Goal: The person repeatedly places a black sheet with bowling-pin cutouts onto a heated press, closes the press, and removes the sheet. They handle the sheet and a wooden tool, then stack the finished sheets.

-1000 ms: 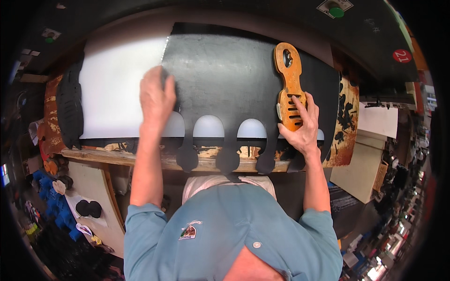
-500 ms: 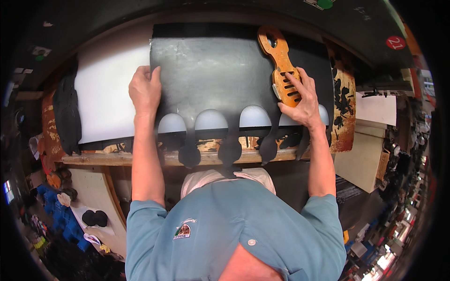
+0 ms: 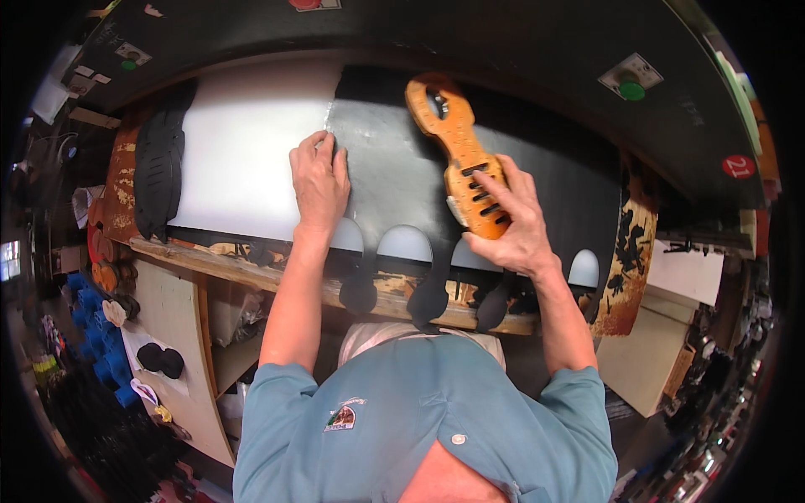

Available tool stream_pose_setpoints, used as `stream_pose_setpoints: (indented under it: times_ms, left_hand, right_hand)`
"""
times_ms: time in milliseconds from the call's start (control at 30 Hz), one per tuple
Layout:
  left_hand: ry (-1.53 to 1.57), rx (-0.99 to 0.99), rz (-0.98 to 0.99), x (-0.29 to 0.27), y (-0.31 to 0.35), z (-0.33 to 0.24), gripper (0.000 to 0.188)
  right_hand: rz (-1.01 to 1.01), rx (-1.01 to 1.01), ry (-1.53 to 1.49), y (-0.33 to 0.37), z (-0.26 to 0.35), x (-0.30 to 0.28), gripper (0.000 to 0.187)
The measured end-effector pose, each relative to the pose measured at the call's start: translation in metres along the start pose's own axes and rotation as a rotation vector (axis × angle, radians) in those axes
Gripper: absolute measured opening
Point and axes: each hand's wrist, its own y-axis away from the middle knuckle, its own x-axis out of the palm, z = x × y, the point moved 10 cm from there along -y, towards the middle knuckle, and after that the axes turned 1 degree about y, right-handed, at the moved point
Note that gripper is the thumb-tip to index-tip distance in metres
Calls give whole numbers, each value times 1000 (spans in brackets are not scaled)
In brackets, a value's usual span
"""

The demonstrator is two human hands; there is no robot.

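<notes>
Ok, so L hand (image 3: 321, 180) was at the L edge of the black sheet (image 3: 381, 151), fingertips right nr the line where it met the white sheet (image 3: 243, 151); thumb & fingers were close together, but can't tell if they pinched the edge. R hand (image 3: 516, 214) gripped the slotted half of the orange tool (image 3: 463, 151), thumb at its near end, fingers across the slots. Tool was over the black sheet, approx. mid-width, ring end angled away & to the L; can't tell if it lay flat or was a bit up. Btwn L hand and tool was a strip of plain black sheet, w/ more of it R of the R hand, out to the sheet's R edge. White sheet gave open room L of the L hand, as far as the black scraps (image 3: 159, 176). Near edge was scalloped: rounded cut-outs (image 3: 405, 245) showing white, w/ dark lobes (image 3: 359, 296) btwn them hanging over the wooden front rail (image 3: 388, 295).

Surface: work board (image 3: 620, 310), worn brown & yellowish, black blotches at its R end. Beyond the far edge, a dark panel (image 3: 486, 42) w/ green buttons (image 3: 631, 88) & a round red sticker (image 3: 738, 167). Room: on the L, a pale bench (image 3: 172, 293) w/ black rounded pads (image 3: 160, 359), blue plastic things (image 3: 101, 335) beside it; on the R, a pale cabinet (image 3: 641, 360).
</notes>
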Motion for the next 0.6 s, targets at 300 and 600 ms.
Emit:
stream_pose_setpoints:
  times_ms: [300, 600]
  left_hand:
    - [45, -54, 18, 0, -3, 5, 33]
    - [73, -41, -6, -5, -4, 4, 36]
  right_hand:
    - [154, -124, 66, -75, 19, 71, 75]
    - [163, -26, 46, -47, -6, 56, 103]
